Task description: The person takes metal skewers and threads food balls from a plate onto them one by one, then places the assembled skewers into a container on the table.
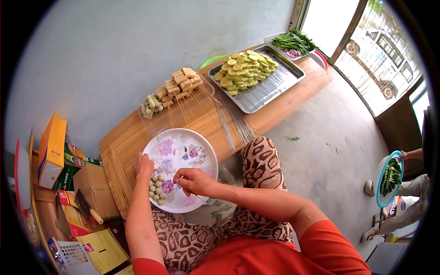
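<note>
A large white plate [205,153] with purple flowers rests by my lap at the table's near edge. Several small greyish-green balls [158,189] lie together on its left side. My right hand [195,181] is closed in a pinch over the plate, on a thin skewer [165,168] that slants from upper left to lower right. At the plate's left rim is my left hand [145,166], its fingers curled just above the balls; what they hold is mostly hidden. Bare skewers [118,176] lie on the table to its left.
Behind the plate, a clear tray [207,91] holds skewered tan rolls [181,84] and balls [150,106]. A metal tray [275,85] carries skewered green-yellow slices [243,69]. Boxes [94,188] and a knife [89,208] are at left. At right, a person holds a blue-rimmed basket [380,195] of greens.
</note>
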Demonstrator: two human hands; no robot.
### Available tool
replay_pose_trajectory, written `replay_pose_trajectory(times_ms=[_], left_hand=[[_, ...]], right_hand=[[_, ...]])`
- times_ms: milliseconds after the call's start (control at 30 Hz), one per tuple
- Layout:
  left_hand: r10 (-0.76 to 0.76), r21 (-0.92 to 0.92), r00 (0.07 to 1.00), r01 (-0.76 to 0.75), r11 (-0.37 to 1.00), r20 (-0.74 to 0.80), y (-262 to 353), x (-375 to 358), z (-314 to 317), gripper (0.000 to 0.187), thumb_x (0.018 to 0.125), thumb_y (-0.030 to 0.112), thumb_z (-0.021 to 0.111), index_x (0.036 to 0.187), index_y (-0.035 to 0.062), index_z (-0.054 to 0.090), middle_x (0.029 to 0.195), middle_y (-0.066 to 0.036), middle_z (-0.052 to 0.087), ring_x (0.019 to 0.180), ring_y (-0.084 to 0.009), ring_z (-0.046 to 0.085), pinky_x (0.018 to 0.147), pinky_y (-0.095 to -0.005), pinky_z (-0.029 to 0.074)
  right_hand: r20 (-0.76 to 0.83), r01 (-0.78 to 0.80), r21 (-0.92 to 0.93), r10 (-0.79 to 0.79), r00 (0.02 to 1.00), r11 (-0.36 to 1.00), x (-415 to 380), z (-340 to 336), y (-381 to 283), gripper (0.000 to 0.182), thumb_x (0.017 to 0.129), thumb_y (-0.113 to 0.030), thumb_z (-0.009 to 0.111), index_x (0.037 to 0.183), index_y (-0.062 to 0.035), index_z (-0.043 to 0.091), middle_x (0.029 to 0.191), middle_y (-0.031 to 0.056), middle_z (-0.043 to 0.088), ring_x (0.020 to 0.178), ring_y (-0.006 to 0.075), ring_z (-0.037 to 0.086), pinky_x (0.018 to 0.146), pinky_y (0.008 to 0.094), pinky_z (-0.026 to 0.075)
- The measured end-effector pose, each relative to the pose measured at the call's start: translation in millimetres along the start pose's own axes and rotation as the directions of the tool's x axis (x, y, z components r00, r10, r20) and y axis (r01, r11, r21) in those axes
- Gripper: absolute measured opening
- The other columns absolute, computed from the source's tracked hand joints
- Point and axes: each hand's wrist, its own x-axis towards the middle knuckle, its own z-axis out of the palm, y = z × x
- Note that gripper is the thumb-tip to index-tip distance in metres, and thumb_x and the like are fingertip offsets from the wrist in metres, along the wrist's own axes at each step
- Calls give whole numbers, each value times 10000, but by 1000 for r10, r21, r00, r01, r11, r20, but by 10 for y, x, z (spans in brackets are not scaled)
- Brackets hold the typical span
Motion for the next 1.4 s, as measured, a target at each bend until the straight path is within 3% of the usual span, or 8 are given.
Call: replay_pose_trajectory(times_ms=[200,267,333,767,967,1033,1067,1400], left_hand=[[-117,0,992,117,993,38,-15,-93,6,241,773,219,643,888,8,625,1035,-195,529,977,-372,543,823,-437,459],[30,-97,1000,-29,995,7,107,-232,-84,213,741,196,662,867,30,621,1002,-192,540,963,-365,542,822,-440,460],[184,-74,983,-181,981,25,128,-291,-51,208,716,157,669,882,45,612,1018,-190,529,962,-360,535,819,-446,461],[-3,137,972,-30,990,234,302,-536,38,275,810,18,505,1079,50,547,1173,-173,461,1069,-356,501,871,-448,464],[21,-41,995,-17,999,93,55,-469,148,232,665,101,666,888,56,618,1033,-147,544,970,-320,558,827,-392,473],[-30,-441,983,108,891,180,-27,-446,72,236,591,137,706,795,38,645,920,-167,613,893,-320,595,796,-364,484],[-5,-378,998,27,925,59,-62,-479,170,247,594,149,689,811,38,656,862,-178,642,859,-330,609,783,-371,487],[-2,-257,997,21,966,75,174,-658,156,277,626,222,714,850,75,645,967,-155,600,941,-287,581,812,-373,466]], right_hand=[[21,30,-94,-29,999,995,12,21,-44,127,912,-114,512,923,-1,567,603,18,528,501,82,506,466,248,401],[-8,74,-49,-75,997,996,26,41,-1,122,906,-100,505,931,-1,571,591,19,532,503,85,513,469,246,408],[-22,47,-48,-48,999,998,23,38,-24,126,872,-100,514,876,4,584,628,60,586,507,111,565,503,274,459],[-73,-54,-252,37,997,966,-23,-25,-123,236,871,-205,499,957,-17,612,569,34,566,516,96,522,493,251,398],[-106,-23,-190,2,994,981,-21,-56,-9,150,894,-151,519,924,-24,593,538,28,571,446,72,491,433,238,369],[-98,-17,-170,0,995,985,-19,-62,-8,152,897,-151,519,927,-22,593,539,32,571,440,74,484,426,237,365],[-92,-16,-170,0,996,985,-14,-64,3,152,897,-151,519,927,-22,593,539,32,571,440,74,484,426,237,365],[-113,-56,-178,36,993,983,21,-113,83,163,900,-155,526,912,-9,598,528,38,560,429,70,467,419,235,360]])
